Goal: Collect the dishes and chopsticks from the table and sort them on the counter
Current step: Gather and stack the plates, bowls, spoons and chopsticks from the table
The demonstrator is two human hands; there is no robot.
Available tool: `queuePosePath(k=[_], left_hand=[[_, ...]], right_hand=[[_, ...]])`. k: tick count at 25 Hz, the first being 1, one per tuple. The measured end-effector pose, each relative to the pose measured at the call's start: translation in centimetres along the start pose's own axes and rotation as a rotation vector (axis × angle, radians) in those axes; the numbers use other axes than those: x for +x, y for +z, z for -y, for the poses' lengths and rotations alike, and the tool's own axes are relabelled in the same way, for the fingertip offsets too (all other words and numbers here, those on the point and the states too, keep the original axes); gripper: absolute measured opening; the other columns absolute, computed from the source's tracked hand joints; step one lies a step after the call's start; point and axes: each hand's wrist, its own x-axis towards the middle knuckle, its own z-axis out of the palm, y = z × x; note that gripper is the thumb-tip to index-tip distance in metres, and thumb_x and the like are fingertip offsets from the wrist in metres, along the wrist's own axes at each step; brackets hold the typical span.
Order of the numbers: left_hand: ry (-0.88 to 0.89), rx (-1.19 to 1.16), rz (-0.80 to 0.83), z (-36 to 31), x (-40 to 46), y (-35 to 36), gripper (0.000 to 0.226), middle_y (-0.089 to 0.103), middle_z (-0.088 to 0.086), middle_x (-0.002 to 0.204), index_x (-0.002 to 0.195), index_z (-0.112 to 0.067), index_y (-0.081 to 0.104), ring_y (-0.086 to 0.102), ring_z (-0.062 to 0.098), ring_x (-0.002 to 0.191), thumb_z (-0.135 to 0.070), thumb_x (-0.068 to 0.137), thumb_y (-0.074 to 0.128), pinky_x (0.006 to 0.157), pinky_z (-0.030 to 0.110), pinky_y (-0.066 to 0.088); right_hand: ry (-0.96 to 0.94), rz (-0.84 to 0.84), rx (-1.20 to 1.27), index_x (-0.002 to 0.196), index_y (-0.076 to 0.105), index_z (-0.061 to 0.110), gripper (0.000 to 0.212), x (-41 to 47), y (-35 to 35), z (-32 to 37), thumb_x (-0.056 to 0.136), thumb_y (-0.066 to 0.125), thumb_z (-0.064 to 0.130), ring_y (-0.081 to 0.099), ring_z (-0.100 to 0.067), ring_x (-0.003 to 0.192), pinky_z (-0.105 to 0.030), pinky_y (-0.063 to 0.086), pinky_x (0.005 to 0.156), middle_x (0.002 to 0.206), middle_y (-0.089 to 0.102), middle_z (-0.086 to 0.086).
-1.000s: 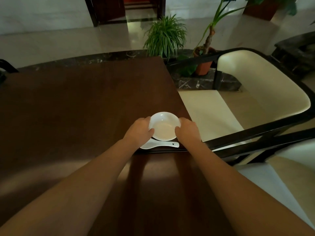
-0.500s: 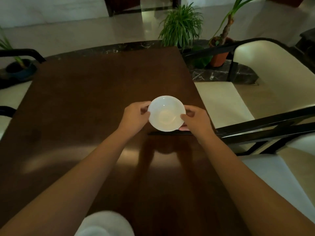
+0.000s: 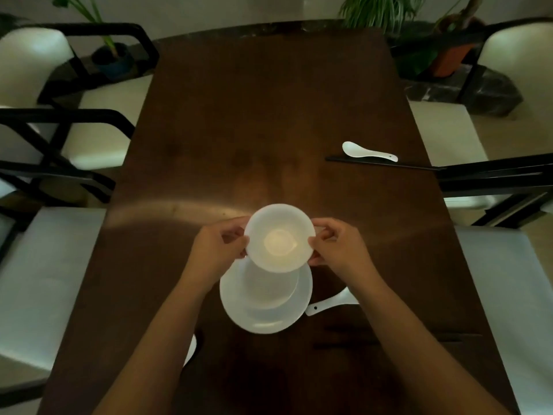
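Note:
I hold a small white bowl (image 3: 279, 237) by its rim between my left hand (image 3: 217, 250) and my right hand (image 3: 336, 245), above the dark wooden table (image 3: 239, 130). Just below and nearer to me sits a white plate (image 3: 266, 320) with another bowl (image 3: 270, 290) on it. A white spoon (image 3: 330, 301) lies to the plate's right, partly under my right forearm. Farther right on the table rest a second white spoon (image 3: 369, 151) and a pair of black chopsticks (image 3: 380, 163). More dark chopsticks (image 3: 398, 339) lie faintly at the near right.
Cream chairs with black frames stand on both sides, one at the left (image 3: 33, 64) and one at the right (image 3: 517, 52). Potted plants (image 3: 380, 9) stand beyond the table's far end. A white object (image 3: 190, 350) peeks out beside my left forearm.
Both hands lifted the small bowl off the right side of the table and carried it toward me, over the plate stack. The spoon and chopsticks stayed behind.

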Motion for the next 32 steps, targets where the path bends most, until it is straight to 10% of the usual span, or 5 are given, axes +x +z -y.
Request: queuePosePath(k=[8, 15, 25, 32], left_hand=[[0.016, 0.120, -0.049, 4.9, -4.1, 0.0, 0.037, 0.069, 0.013, 0.093, 0.116, -0.013, 0.065, 0.067, 0.026, 0.077, -0.002, 0.082, 0.060, 0.082, 0.044, 0.055], [0.020, 0.202, -0.085, 6.5, -4.7, 0.3, 0.037, 0.058, 0.005, 0.092, 0.120, -0.013, 0.062, 0.056, 0.008, 0.065, -0.008, 0.084, 0.062, 0.061, 0.001, 0.041], [-0.028, 0.138, -0.064, 8.3, -6.7, -1.1, 0.032, 0.063, 0.000, 0.086, 0.117, -0.014, 0.063, 0.063, 0.016, 0.080, -0.018, 0.085, 0.062, 0.080, 0.029, 0.050], [-0.131, 0.437, -0.171, 15.3, -13.3, -2.9, 0.034, 0.064, 0.008, 0.108, 0.115, -0.011, 0.063, 0.061, 0.025, 0.099, -0.019, 0.083, 0.066, 0.077, 0.033, 0.048]], right_hand=[[-0.083, -0.040, -0.420, 0.116, 0.062, 0.021, 0.031, -1.9, 4.4, -3.2, 0.086, 0.059, 0.013, 0.062, -0.007, 0.052, -0.013, 0.050, 0.058, 0.071, 0.057, 0.013], [-0.173, -0.125, -0.615, 0.119, 0.061, 0.016, 0.033, -2.6, 5.5, -4.1, 0.086, 0.060, 0.018, 0.060, -0.022, 0.098, -0.029, 0.046, 0.090, 0.119, 0.059, -0.008], [-0.031, -0.102, -0.443, 0.126, 0.053, 0.017, 0.038, -3.3, 5.9, -5.1, 0.088, 0.059, 0.023, 0.065, -0.019, 0.084, -0.033, 0.052, 0.085, 0.110, 0.065, -0.008], [0.043, -0.451, -0.689, 0.125, 0.054, 0.017, 0.040, -5.3, -1.1, -9.0, 0.086, 0.062, 0.021, 0.057, -0.027, 0.107, -0.037, 0.048, 0.082, 0.129, 0.050, -0.011]])
